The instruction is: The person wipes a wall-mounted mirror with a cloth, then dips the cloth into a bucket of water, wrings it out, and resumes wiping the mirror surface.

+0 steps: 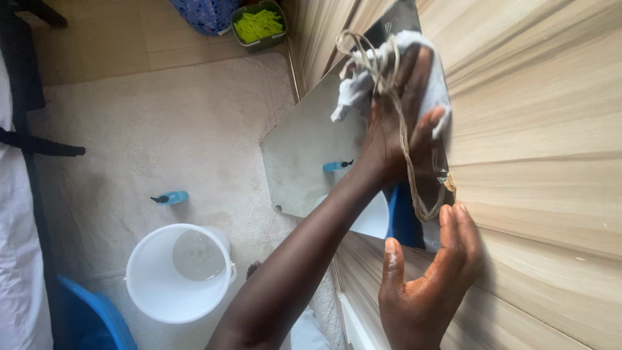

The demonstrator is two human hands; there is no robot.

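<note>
One hand [395, 123] presses cloth [389, 65] against upright mirror [311, 155].

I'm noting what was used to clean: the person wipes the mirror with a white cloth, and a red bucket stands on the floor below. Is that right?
Not quite. The head view shows the bucket is white, not red. The rest holds: one hand presses a white cloth to the mirror, and the bucket stands on the floor below.
</note>
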